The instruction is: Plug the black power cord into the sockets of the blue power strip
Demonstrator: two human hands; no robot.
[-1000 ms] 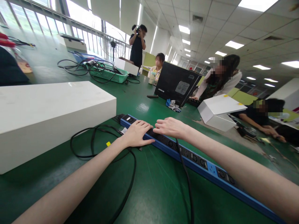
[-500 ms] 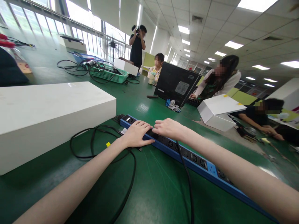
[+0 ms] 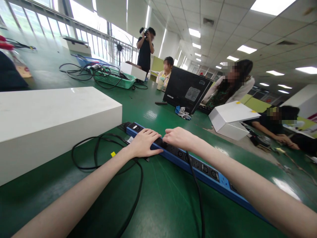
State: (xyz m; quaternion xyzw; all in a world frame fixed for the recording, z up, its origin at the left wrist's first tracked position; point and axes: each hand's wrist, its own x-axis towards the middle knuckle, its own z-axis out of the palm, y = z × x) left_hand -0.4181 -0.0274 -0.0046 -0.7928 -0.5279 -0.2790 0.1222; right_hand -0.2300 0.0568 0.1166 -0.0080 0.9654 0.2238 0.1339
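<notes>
A long blue power strip [image 3: 178,157] with black sockets lies diagonally across the green table. My left hand [image 3: 145,143] holds it near its far end, fingers over the top and thumb along the near side. Just to the right, my right hand [image 3: 177,137] is closed at the sockets, its fingertips around a black plug [image 3: 160,142] that is mostly hidden. From beneath my right wrist a black cord [image 3: 197,185] runs down toward the front edge. Another black cable [image 3: 141,178] loops on the table beside my left forearm.
A large white box [image 3: 59,122] stands at the left. Behind the strip are a black computer case [image 3: 186,88], gloves [image 3: 182,112] and a green basket [image 3: 114,79] of cables. A white box [image 3: 230,119] sits at the right. Several people are around the table.
My right hand has turned slightly over the sockets, its fingers curling a little more. My left hand stays on the power strip. The view has shifted very slightly.
</notes>
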